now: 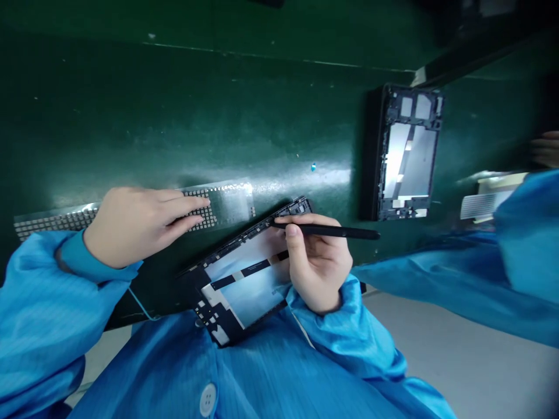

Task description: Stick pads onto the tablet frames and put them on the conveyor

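A black stick (pixel 345 231) is gripped by the right hand (pixel 318 262) over the black frame (pixel 251 279) at the near edge of the counter (pixel 174 122), while a sheet (pixel 231 203), seemingly partly used with many squares left, is touched by the left hand (pixel 135 224), whose pinch cannot be told.

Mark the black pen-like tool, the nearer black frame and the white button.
Black pen-like tool (pixel 338 231), head view: its shaft.
Nearer black frame (pixel 251 291), head view: its pale panel.
White button (pixel 208 400), head view: its centre.
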Demonstrator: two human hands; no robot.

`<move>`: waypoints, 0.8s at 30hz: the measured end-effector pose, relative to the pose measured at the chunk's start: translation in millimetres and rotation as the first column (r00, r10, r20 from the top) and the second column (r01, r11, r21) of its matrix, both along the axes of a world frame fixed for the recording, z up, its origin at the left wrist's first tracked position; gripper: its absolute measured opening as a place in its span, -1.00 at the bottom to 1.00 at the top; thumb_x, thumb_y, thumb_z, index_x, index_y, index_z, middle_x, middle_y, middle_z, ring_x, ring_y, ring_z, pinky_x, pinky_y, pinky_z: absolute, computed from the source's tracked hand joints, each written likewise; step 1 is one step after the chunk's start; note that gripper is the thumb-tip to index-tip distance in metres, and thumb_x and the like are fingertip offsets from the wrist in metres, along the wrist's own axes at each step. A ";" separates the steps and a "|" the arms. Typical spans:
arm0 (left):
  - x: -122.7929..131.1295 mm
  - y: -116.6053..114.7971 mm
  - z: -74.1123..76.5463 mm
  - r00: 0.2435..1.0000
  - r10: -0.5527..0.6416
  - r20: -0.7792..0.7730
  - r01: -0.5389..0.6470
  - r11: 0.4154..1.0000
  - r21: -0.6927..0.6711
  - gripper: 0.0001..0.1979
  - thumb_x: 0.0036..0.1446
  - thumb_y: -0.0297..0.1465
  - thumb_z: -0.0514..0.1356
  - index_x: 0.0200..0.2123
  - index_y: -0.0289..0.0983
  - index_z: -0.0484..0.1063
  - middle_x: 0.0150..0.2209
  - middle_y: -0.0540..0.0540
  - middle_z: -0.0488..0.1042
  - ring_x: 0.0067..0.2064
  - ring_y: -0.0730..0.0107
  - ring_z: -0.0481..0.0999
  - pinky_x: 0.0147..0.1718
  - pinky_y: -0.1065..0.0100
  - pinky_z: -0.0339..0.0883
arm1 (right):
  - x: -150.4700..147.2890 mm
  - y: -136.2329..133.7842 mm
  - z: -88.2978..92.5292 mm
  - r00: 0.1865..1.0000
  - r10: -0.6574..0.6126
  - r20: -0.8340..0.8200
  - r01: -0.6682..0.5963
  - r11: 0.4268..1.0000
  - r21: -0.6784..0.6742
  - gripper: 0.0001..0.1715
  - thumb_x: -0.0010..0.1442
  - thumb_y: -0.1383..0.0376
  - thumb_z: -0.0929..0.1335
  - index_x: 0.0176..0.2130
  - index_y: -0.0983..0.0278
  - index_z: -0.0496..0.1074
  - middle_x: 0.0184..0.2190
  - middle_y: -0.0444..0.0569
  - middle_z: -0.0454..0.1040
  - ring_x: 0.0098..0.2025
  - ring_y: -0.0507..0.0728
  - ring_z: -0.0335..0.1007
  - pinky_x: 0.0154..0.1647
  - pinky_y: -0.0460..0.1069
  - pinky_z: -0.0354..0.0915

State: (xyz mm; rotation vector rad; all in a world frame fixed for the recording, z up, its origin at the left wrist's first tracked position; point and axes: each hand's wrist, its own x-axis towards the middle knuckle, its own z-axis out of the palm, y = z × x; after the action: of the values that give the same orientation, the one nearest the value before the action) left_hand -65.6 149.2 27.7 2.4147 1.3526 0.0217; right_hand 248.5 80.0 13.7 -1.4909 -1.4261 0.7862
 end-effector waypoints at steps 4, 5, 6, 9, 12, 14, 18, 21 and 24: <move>-1.1 0.0 -1.8 1.000 -0.010 0.007 0.010 1.000 0.029 -0.44 0.73 0.03 -0.01 0.37 0.10 0.73 -0.02 -0.08 0.89 -0.16 0.05 0.85 -0.37 0.12 0.38 | 3.4 0.3 13.6 0.986 0.096 0.139 -0.106 0.992 0.067 -0.83 0.60 0.33 0.49 0.12 0.08 0.64 -0.03 0.03 0.82 0.02 0.26 0.81 0.10 0.23 0.70; -1.5 -0.2 -2.0 1.000 -0.010 0.006 0.009 0.999 0.034 -0.44 0.73 0.03 -0.02 0.37 0.10 0.73 -0.03 -0.08 0.89 -0.16 0.05 0.85 -0.37 0.12 0.39 | 5.5 2.8 19.9 0.973 0.139 0.186 -0.155 0.985 0.073 -0.81 0.59 0.35 0.50 0.11 0.08 0.65 -0.03 0.03 0.82 0.01 0.27 0.81 0.08 0.23 0.70; -1.7 -0.6 -1.8 1.000 -0.011 0.004 0.011 0.999 0.041 -0.44 0.73 0.02 -0.02 0.37 0.11 0.73 -0.04 -0.08 0.88 -0.16 0.05 0.85 -0.37 0.12 0.39 | 8.2 7.5 26.8 0.959 0.176 0.220 -0.195 0.979 0.066 -0.80 0.58 0.36 0.50 0.10 0.09 0.66 -0.02 0.04 0.82 0.02 0.28 0.81 0.08 0.23 0.70; 1.1 -1.9 2.0 0.999 -0.047 -0.021 0.049 0.995 0.090 -0.43 0.73 -0.03 -0.04 0.35 0.06 0.75 -0.12 -0.11 0.86 -0.23 0.06 0.81 -0.42 0.13 0.35 | 17.6 37.6 44.4 0.937 0.272 0.219 -0.276 0.961 -0.015 -0.83 0.58 0.31 0.53 0.10 0.09 0.70 0.03 0.02 0.85 0.06 0.28 0.83 0.14 0.22 0.72; 12.4 -1.7 8.9 0.992 -0.109 -0.066 0.119 0.979 0.166 -0.39 0.72 -0.09 -0.08 0.34 -0.01 0.76 -0.25 -0.16 0.78 -0.30 0.09 0.75 -0.45 0.15 0.31 | 24.4 81.9 47.7 0.850 0.498 0.171 -0.477 0.866 -0.148 -0.88 0.58 0.22 0.54 0.06 0.11 0.74 0.04 -0.02 0.86 0.10 0.28 0.84 0.22 0.21 0.72; 22.9 -0.5 12.8 0.984 -0.134 -0.119 0.153 0.975 0.164 -0.41 0.71 -0.16 -0.07 0.41 0.02 0.71 -0.27 -0.16 0.73 -0.30 0.11 0.73 -0.43 0.17 0.30 | 26.0 106.4 42.4 0.752 0.646 0.130 -0.611 0.758 -0.230 -0.85 0.57 0.18 0.54 0.05 0.15 0.76 0.03 -0.01 0.86 0.10 0.28 0.83 0.20 0.18 0.73; 36.8 3.3 13.7 0.964 -0.166 -0.208 0.180 0.982 0.048 -0.42 0.70 -0.25 -0.03 0.56 0.09 0.57 -0.19 -0.21 0.72 -0.32 0.09 0.67 -0.41 0.15 0.24 | 26.6 123.5 31.1 0.700 0.711 0.063 -0.671 0.686 -0.281 -0.80 0.59 0.16 0.52 0.06 0.19 0.75 0.04 0.02 0.86 0.10 0.28 0.84 0.19 0.17 0.74; 36.8 4.4 10.4 0.970 -0.141 -0.198 0.145 0.989 0.004 -0.44 0.71 -0.20 0.00 0.58 0.15 0.54 -0.17 -0.21 0.72 -0.37 0.12 0.60 -0.42 0.14 0.14 | 29.2 120.2 29.2 0.722 0.691 0.034 -0.660 0.702 -0.266 -0.80 0.58 0.15 0.53 0.06 0.19 0.75 0.05 0.03 0.86 0.12 0.27 0.84 0.23 0.18 0.74; 33.6 3.5 7.3 0.971 -0.133 -0.197 0.140 0.990 0.025 -0.45 0.72 -0.16 0.02 0.58 0.18 0.53 -0.19 -0.19 0.70 -0.39 0.14 0.57 -0.43 0.16 0.05 | 31.9 117.8 30.9 0.724 0.690 0.016 -0.662 0.701 -0.263 -0.80 0.57 0.15 0.55 0.06 0.19 0.75 0.04 0.03 0.86 0.10 0.28 0.84 0.23 0.19 0.75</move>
State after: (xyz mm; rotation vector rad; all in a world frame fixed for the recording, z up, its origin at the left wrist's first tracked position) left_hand -32.1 152.7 35.0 2.5937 1.2721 -0.2325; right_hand 280.4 197.8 44.6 -1.1664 -2.0761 1.3846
